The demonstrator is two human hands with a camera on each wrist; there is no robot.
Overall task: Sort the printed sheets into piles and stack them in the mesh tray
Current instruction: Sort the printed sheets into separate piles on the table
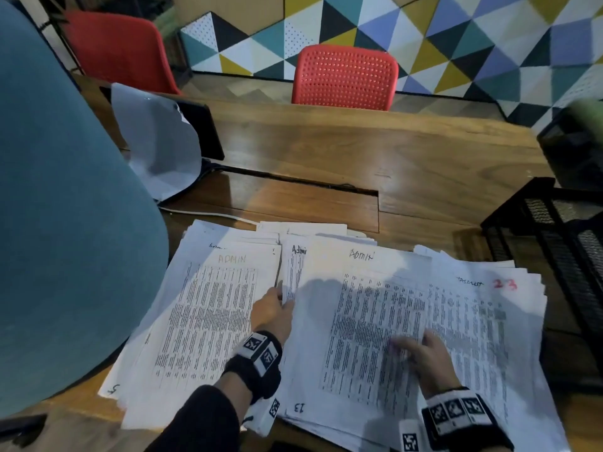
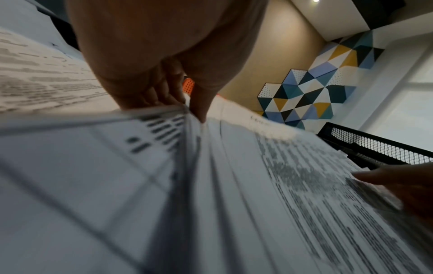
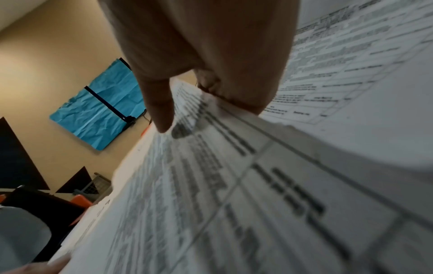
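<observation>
Printed sheets lie in overlapping piles on the wooden table (image 1: pixel 408 151). The left pile (image 1: pixel 208 321) is headed "ADMIN". A middle sheet (image 1: pixel 355 327) headed "Admin" lies over a stack, and a right pile (image 1: pixel 489 324) carries a red "23". My left hand (image 1: pixel 277 305) pinches the left edge of the middle sheets (image 2: pixel 234 176), thumb on top and fingers tucked under. My right hand (image 1: pixel 414 347) pinches the right edge of the middle sheet (image 3: pixel 222 176), thumb on top. The black mesh tray (image 1: pixel 554 243) stands at the right table edge, beyond the right pile.
A teal chair back (image 1: pixel 65 223) fills the left. A dark screen with white paper (image 1: pixel 163 141) draped on it stands at the back left, beside a cable slot (image 1: pixel 293 184). Red chairs (image 1: pixel 346 76) stand behind the table. A second black mesh holder (image 1: pixel 574 148) is at the far right.
</observation>
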